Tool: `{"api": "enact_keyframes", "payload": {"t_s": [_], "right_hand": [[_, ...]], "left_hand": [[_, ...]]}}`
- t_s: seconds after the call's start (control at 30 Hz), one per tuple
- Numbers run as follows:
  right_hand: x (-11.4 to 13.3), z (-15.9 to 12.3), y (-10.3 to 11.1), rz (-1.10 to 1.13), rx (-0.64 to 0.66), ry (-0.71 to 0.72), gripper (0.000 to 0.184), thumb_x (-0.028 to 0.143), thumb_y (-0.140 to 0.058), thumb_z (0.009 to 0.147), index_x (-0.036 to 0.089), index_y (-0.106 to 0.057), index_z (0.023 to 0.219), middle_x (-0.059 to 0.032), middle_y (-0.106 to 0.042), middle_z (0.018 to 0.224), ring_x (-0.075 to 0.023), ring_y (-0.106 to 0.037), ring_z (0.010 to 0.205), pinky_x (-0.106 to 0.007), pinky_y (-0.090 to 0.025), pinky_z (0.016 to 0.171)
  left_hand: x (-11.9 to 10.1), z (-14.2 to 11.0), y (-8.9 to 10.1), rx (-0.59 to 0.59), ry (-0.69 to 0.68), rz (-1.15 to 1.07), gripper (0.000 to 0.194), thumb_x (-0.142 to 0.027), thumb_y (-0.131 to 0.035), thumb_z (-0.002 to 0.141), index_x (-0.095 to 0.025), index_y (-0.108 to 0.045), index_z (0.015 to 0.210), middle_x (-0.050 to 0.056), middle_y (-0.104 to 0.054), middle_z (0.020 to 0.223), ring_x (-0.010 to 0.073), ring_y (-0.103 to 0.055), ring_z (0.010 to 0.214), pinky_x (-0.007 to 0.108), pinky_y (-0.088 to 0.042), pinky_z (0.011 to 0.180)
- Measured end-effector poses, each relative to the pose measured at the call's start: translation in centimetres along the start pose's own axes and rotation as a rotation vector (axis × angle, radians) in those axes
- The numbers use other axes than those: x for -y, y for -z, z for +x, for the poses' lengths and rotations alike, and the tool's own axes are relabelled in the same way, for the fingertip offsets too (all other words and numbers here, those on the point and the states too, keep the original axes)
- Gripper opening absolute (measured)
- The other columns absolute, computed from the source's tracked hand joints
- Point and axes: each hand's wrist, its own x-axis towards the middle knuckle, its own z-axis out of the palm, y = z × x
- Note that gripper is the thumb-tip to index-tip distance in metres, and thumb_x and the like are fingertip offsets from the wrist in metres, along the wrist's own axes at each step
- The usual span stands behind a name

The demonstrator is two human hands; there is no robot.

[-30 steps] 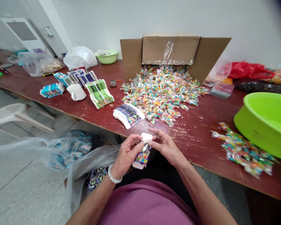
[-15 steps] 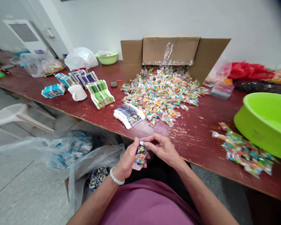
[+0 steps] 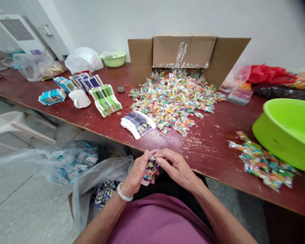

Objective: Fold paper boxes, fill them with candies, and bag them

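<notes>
Both hands grip small printed box (image 3: 148, 170) over lap, near table edge (image 3: 112, 139): left hand (image 3: 137, 171) wraps it, right hand (image 3: 175, 166) pinches top flap. Risk: flap creases w/ hard squeeze, or box slips to floor.

Purple top (image 3: 162, 220), seemingly white-beaded bracelet (image 3: 123, 194)

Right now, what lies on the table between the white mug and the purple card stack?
In the head view, a green card stack lies between the mug and purple stack.
</notes>
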Motion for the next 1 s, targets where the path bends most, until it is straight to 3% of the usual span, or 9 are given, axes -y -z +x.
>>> {"api": "enact_keyframes", "payload": {"t_s": [0.2, 0.3, 0.4, 0.47, 0.6, 0.73, 0.8, 0.9, 1.0], "right_hand": [[-3.8, 1.6, 1.2, -0.276, 0.023, 0.047, 0.020, 0.026, -0.052, 0.099, 0.021, -0.067, 0.087, -0.0057, -0.069, 0.095, -0.0196, -0.065, 0.090, -0.030, -0.050, 0.081], [-6.4, 4.3, 3.1, -0.521, -0.158, 0.034, 0.014, 0.026, -0.055, 0.096, 0.019, -0.067, 0.100, -0.0092, -0.068, 0.104, -0.0244, -0.062, 0.100, -0.036, -0.048, 0.090], [-8.6, 6.7, 4.2, -0.781, -0.223, -0.007, 0.028, 0.020, -0.064, 0.088, 0.014, -0.063, 0.116, -0.0168, -0.065, 0.120, -0.0317, -0.055, 0.114, -0.045, -0.042, 0.101], [-9.5, 7.6, 4.4, -0.816, -0.215, -0.043, 0.027, 0.013, -0.061, 0.086, 0.013, -0.064, 0.112, -0.0194, -0.065, 0.119, -0.0333, -0.054, 0.114, -0.048, -0.040, 0.102], [-9.9, 7.7, 4.8, -0.733, -0.269, -0.085, 0.019, 0.009, -0.050, 0.088, 0.013, -0.068, 0.092, -0.0197, -0.069, 0.102, -0.0336, -0.057, 0.107, -0.049, -0.041, 0.098], [-8.5, 6.3, 5.2, -0.581, -0.372, -0.112, 0.020, 0.023, -0.049, 0.093, 0.016, -0.068, 0.096, -0.0128, -0.071, 0.097, -0.0274, -0.064, 0.094, -0.043, -0.050, 0.087], [-7.3, 5.1, 4.9, -0.316, -0.389, -0.186, 0.027, 0.039, -0.054, 0.093, 0.017, -0.068, 0.102, -0.0082, -0.071, 0.091, -0.0226, -0.066, 0.078, -0.036, -0.054, 0.070], [-5.4, 2.9, 3.6, 0.216, -0.352, -0.368, 0.043, 0.054, -0.074, 0.077, 0.018, -0.068, 0.098, -0.0029, -0.069, 0.079, -0.0173, -0.063, 0.060, -0.028, -0.050, 0.054], [-3.8, 1.4, 1.9, 0.277, -0.325, -0.402, 0.041, 0.050, -0.079, 0.072, 0.017, -0.067, 0.093, -0.0030, -0.070, 0.077, -0.0179, -0.065, 0.064, -0.030, -0.053, 0.060]], "left_hand": [[2.4, -0.3, -0.6, 0.021, 0.096, -0.241, 0.049, -0.057, -0.053, 0.092, -0.025, -0.048, 0.128, 0.001, -0.064, 0.083, 0.0140, -0.063, 0.056, 0.024, -0.049, 0.052], [3.9, -0.9, -0.4, 0.019, 0.165, -0.313, 0.041, -0.044, -0.066, 0.088, -0.024, -0.052, 0.120, 0.004, -0.065, 0.100, 0.0151, -0.065, 0.079, 0.024, -0.050, 0.065], [4.9, -1.5, 0.9, 0.048, 0.262, -0.287, 0.038, -0.037, -0.075, 0.079, -0.019, -0.059, 0.108, 0.003, -0.062, 0.093, 0.0135, -0.059, 0.076, 0.024, -0.048, 0.065], [4.9, -1.7, 2.7, 0.059, 0.270, -0.209, 0.038, -0.035, -0.080, 0.072, -0.017, -0.060, 0.099, 0.002, -0.060, 0.086, 0.0139, -0.057, 0.074, 0.026, -0.048, 0.068], [3.9, -1.5, 7.7, 0.132, 0.209, 0.293, 0.040, -0.031, -0.084, 0.060, -0.017, -0.067, 0.094, 0.000, -0.061, 0.082, 0.0153, -0.055, 0.077, 0.025, -0.043, 0.070], [3.7, -0.7, 11.3, 0.392, 0.435, 0.560, 0.042, -0.030, -0.084, 0.053, -0.018, -0.071, 0.091, 0.000, -0.064, 0.078, 0.0148, -0.052, 0.068, 0.024, -0.039, 0.059], [3.8, -0.4, 11.5, 0.424, 0.439, 0.530, 0.039, -0.031, -0.084, 0.053, -0.017, -0.068, 0.087, 0.000, -0.064, 0.077, 0.0145, -0.053, 0.068, 0.023, -0.039, 0.058], [3.2, -0.3, 9.9, 0.345, 0.310, 0.343, 0.037, -0.035, -0.077, 0.068, -0.019, -0.059, 0.096, 0.001, -0.066, 0.087, 0.0142, -0.058, 0.070, 0.024, -0.042, 0.061], [1.7, -0.5, 7.0, 0.330, 0.202, 0.170, 0.036, -0.029, -0.067, 0.079, -0.019, -0.051, 0.109, 0.007, -0.068, 0.101, 0.0165, -0.065, 0.077, 0.026, -0.046, 0.067]]}}
